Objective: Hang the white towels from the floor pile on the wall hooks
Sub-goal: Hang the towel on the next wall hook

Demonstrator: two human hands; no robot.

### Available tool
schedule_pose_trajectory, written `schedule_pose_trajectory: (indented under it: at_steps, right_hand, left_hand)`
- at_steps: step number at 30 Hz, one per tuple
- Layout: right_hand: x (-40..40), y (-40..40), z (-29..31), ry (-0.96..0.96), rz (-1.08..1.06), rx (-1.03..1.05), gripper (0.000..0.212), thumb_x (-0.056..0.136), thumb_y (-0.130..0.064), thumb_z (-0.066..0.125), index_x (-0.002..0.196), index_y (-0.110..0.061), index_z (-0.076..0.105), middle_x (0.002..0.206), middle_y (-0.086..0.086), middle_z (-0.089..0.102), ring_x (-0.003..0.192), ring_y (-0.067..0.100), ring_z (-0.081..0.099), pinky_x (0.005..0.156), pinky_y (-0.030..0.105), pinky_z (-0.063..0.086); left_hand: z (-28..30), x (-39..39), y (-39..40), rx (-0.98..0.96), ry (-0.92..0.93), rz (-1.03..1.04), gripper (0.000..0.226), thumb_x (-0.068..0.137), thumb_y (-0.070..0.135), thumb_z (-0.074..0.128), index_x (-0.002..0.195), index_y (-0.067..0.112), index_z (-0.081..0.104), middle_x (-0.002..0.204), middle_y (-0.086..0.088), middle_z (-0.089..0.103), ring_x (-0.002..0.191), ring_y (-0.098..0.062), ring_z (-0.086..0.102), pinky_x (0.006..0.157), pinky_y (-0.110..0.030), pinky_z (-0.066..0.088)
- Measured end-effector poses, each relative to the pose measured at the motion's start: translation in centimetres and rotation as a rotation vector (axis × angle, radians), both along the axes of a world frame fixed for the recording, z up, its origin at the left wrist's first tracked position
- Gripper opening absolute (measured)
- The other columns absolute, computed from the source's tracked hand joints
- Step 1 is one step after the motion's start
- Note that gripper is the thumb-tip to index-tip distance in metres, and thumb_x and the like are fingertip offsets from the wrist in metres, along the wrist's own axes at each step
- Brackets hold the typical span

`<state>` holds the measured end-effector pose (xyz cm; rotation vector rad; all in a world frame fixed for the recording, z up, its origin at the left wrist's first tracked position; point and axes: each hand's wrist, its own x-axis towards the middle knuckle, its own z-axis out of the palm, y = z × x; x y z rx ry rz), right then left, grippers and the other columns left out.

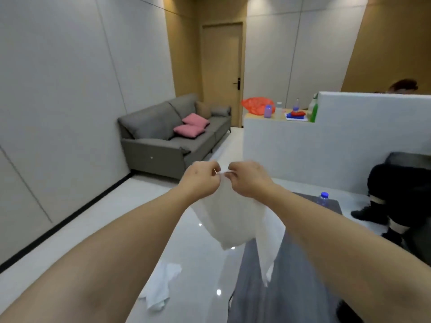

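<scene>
Both arms are reaching out from the bottom corners of the frame, meeting around the middle. The left hand (pixel 200 180) and right hand (pixel 249 179) are each pinching the top edge of a white towel (pixel 229 217), so both grips are closed on it, fingers curled tight and nearly touching each other. The towel is hanging down between the forearms, clear of the floor (pixel 93 224), with one long tail trailing toward the lower right over a grey mat (pixel 291 287).

Lower centre-left, another towel (pixel 161 285) is lying crumpled on the glossy floor, just beside the mat's edge.

Going further out, a bottle (pixel 323 198) with a blue cap is standing at the far end of the mat, right of centre. At the right edge a person in dark clothes (pixel 401 197) is sitting against a white partition (pixel 326 145). Above the partition's lower step, a worktop (pixel 251 115) is carrying a red bag (pixel 255 104), bottles and a green jug.

Left of centre, a grey sofa (pixel 172 136) with two pink cushions (pixel 191 125) is sitting against the wall, and a wooden door (pixel 222 73) is standing behind it, upper centre.
</scene>
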<state>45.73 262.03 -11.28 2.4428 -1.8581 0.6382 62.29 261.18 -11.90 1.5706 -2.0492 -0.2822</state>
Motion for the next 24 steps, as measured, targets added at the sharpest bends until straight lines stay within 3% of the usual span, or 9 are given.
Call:
schedule_pose_trajectory:
  at_steps: [6,12,20,24]
  right_hand:
    - [10.6,-1.2,2.6,-0.051,0.240,-0.122,0.029,0.095,-0.041,0.048,0.072,-0.024,0.047,0.078,0.003,0.064,0.080,0.030,0.061,0.064,0.034,0.043]
    - [23.6,2.0,5.5,-0.135,0.489,-0.164,0.029,0.097,-0.039,0.044,0.076,-0.022,0.053,0.077,0.001,0.062,0.077,0.028,0.060,0.061,0.033,0.037]
    - [42.5,13.4,9.0,-0.188,0.801,-0.144,0.032,0.101,-0.033,0.045,0.072,-0.019,0.043,0.076,0.001,0.053,0.077,0.026,0.051,0.063,0.031,0.031]
    - [54.0,21.8,10.0,-0.212,0.964,-0.135,0.034,0.099,-0.032,0.046,0.069,-0.018,0.041,0.071,0.002,0.051,0.075,0.029,0.051,0.062,0.033,0.038]
  left_hand:
    - [4.0,10.4,4.1,-0.053,-0.146,0.300,0.022,0.083,0.021,0.048,0.096,0.030,0.063,0.099,0.005,0.066,0.089,-0.022,0.059,0.077,-0.036,0.052]
    - [6.3,24.2,13.0,0.008,-0.223,0.659,0.041,0.085,0.016,0.044,0.122,0.025,0.059,0.121,-0.003,0.063,0.111,-0.027,0.057,0.094,-0.037,0.049]
    - [8.7,41.1,28.5,-0.019,-0.264,0.988,0.036,0.094,0.025,0.043,0.126,0.027,0.057,0.126,0.000,0.062,0.113,-0.026,0.057,0.089,-0.032,0.045]
    - [10.2,50.2,39.0,-0.053,-0.246,1.126,0.031,0.094,0.030,0.044,0.121,0.026,0.059,0.121,-0.002,0.063,0.106,-0.026,0.058,0.090,-0.034,0.050]
